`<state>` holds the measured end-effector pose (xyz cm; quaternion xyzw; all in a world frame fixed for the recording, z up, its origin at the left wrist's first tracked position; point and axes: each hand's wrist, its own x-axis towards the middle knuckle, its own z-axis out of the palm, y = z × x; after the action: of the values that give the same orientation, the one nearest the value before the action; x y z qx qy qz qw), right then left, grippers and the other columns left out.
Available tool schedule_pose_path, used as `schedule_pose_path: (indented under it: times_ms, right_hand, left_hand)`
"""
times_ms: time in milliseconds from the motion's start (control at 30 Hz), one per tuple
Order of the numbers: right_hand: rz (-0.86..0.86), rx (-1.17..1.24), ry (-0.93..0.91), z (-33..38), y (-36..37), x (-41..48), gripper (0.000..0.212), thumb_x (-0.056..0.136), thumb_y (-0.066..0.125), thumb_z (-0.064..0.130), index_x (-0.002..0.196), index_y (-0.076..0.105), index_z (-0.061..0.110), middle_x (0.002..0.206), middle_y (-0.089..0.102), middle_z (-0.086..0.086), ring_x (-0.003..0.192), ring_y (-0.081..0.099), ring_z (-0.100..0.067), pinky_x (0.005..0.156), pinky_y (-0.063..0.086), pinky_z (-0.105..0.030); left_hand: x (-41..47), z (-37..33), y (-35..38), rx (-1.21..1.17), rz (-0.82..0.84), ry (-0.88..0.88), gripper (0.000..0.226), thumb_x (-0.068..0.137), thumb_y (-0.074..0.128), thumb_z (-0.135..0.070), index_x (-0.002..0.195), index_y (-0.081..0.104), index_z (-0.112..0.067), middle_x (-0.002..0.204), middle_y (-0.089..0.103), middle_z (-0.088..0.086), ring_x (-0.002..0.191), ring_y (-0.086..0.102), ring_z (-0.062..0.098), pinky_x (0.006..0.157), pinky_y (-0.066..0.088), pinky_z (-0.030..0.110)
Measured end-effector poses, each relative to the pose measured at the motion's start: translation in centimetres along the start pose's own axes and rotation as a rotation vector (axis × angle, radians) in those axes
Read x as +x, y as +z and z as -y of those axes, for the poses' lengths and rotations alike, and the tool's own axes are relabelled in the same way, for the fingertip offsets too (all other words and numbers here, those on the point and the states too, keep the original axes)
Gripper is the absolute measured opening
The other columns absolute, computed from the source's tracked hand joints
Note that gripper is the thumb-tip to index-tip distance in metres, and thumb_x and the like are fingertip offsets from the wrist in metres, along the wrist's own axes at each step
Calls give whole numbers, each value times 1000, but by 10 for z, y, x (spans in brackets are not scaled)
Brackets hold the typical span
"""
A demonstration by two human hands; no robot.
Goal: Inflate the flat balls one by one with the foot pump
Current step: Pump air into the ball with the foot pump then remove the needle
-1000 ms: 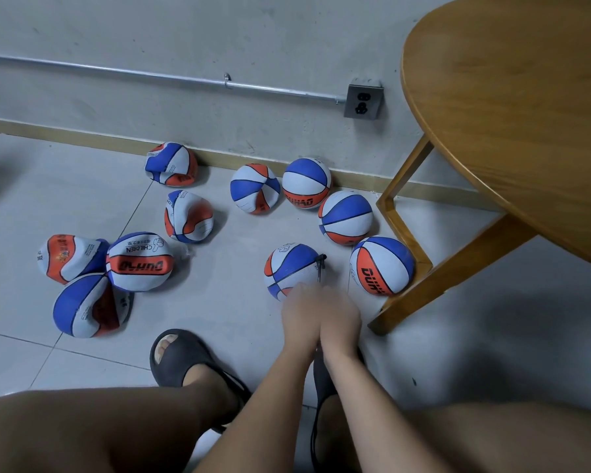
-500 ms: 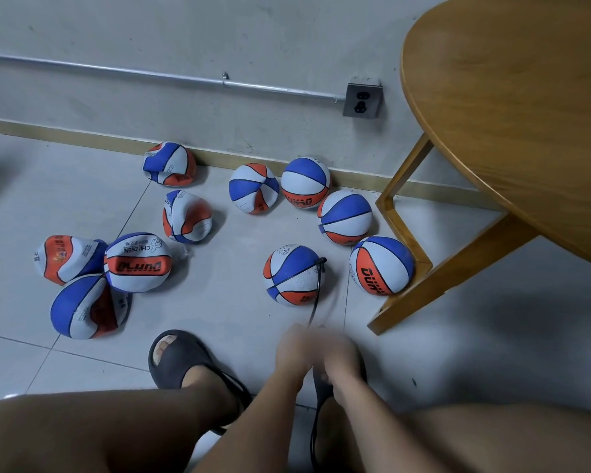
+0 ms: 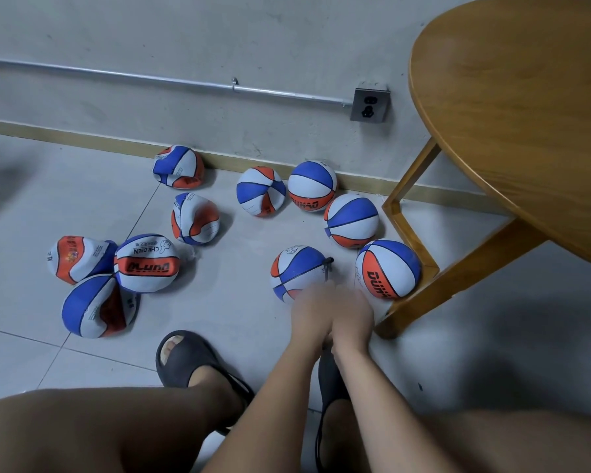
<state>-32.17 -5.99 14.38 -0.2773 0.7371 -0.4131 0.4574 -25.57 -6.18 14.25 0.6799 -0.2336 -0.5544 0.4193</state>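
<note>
My left hand [image 3: 313, 314] and my right hand [image 3: 354, 315] sit side by side, motion-blurred, curled like fists round the pump handle, which they hide. A thin black hose [image 3: 327, 268] runs up from them into a rounded blue, white and orange ball [image 3: 296, 268] just beyond the knuckles. Crumpled flat balls [image 3: 147, 262] lie in a group at the left, with two more [image 3: 195, 218] nearer the wall. Three round balls [image 3: 351, 220] stand to the right by the table leg.
A round wooden table [image 3: 526, 114] overhangs the right side, and its slanted leg [image 3: 458, 278] meets the floor just right of my hands. My feet in dark sandals [image 3: 185, 356] rest on the tiles below. A wall socket [image 3: 370, 105] and pipe run along the wall.
My two hands went down together toward my foot, then came back up to the ball's near edge. The balls stayed in place.
</note>
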Motion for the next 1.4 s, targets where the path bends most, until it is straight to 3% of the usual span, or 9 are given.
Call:
schedule_pose_path:
  times_ms: [233, 367, 500, 667, 867, 1133, 1267, 1333, 1400]
  right_hand:
    - [112, -49, 86, -39, -10, -2, 38, 87, 62, 58, 80, 64, 21, 78, 74, 0, 83, 72, -29, 80, 61, -54]
    - [170, -157, 149, -64, -18, -3, 40, 84, 57, 68, 81, 65, 29, 71, 74, -2, 74, 73, -32, 69, 59, -49]
    - [204, -253, 209, -86, -25, -4, 40, 89, 58, 65, 79, 70, 28, 71, 74, -2, 73, 73, -31, 67, 60, -49]
    - [211, -213, 273, -75, -21, -9, 36, 104, 64, 43, 86, 76, 14, 72, 77, -7, 58, 70, -24, 49, 48, -28]
    - [113, -98, 88, -31, -2, -8, 35, 85, 61, 58, 79, 68, 24, 75, 74, 0, 81, 73, -28, 81, 62, -49]
    - [103, -48, 24, -23, 2, 2, 42, 86, 58, 61, 78, 61, 20, 76, 71, -5, 83, 70, -32, 81, 62, -53]
    - [176, -90, 94, -47, -3, 2, 44, 96, 60, 58, 78, 60, 18, 71, 71, -6, 70, 71, -31, 63, 61, -45]
    - [213, -88, 155, -55, -7, 2, 41, 105, 61, 46, 80, 59, 13, 61, 62, -6, 52, 58, -25, 46, 47, -32]
    - [260, -104, 230, -66, -14, 3, 40, 107, 62, 42, 82, 60, 11, 55, 53, -3, 47, 48, -19, 44, 38, -27]
  left_hand:
    - [3, 40, -8, 29, 90, -84, 39, 104, 63, -46, 82, 55, -15, 70, 60, 3, 63, 54, 16, 56, 44, 29]
    - [5, 60, -15, 129, 99, -180, 39, 106, 61, -47, 86, 56, -13, 69, 62, 2, 54, 52, 13, 45, 38, 20]
    - [7, 89, -21, 273, 87, -278, 47, 104, 56, -57, 90, 61, -12, 84, 73, 2, 65, 56, 17, 54, 40, 28]
    - [3, 95, -24, 288, 37, -237, 49, 105, 54, -56, 96, 67, -9, 91, 77, 6, 91, 72, 26, 80, 57, 39]
    - [-1, 43, -15, 80, 8, -28, 47, 105, 55, -53, 73, 53, -18, 67, 58, -4, 68, 53, 16, 67, 45, 35]
    - [3, 19, -12, 10, 61, -1, 47, 105, 56, -53, 78, 49, -15, 67, 48, 1, 64, 45, 19, 61, 39, 35]
    - [1, 35, -18, 30, 91, -78, 41, 108, 55, -45, 83, 50, -13, 63, 50, 3, 51, 45, 18, 49, 37, 24]
    - [0, 41, -23, 101, 107, -109, 39, 111, 52, -40, 85, 52, -11, 58, 53, 0, 44, 46, 13, 44, 35, 19]
    - [4, 54, -28, 201, 107, -159, 41, 111, 50, -43, 86, 56, -11, 63, 60, -2, 49, 48, 11, 47, 37, 23]
